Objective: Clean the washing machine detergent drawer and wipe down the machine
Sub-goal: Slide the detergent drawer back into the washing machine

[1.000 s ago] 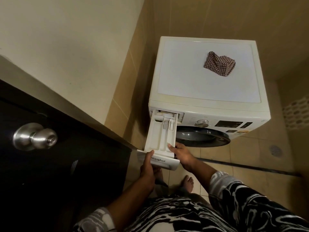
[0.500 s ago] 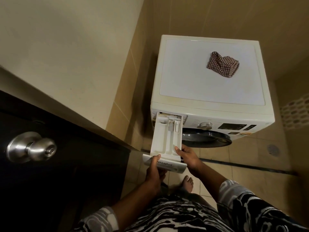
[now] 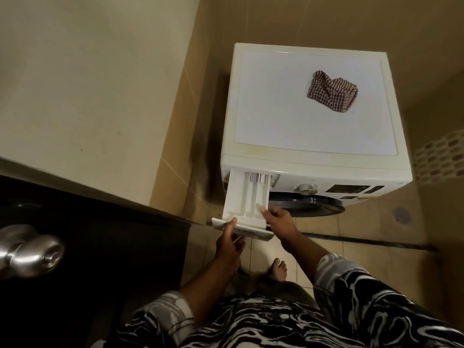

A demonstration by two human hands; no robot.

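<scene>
Beige tiled walls [image 3: 313,21], tan tile floor [image 3: 376,229], dark door [image 3: 113,247] with steel knob [image 3: 32,254], dim light

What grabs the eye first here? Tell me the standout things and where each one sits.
The white detergent drawer draws the eye first: it is pulled far out of the washing machine, with the left hand on its front panel and the right hand on its right edge. A crumpled checked cloth lies on the machine's top, toward the back right. At far left, a shiny metal doorknob stands out on a dark door.
</scene>
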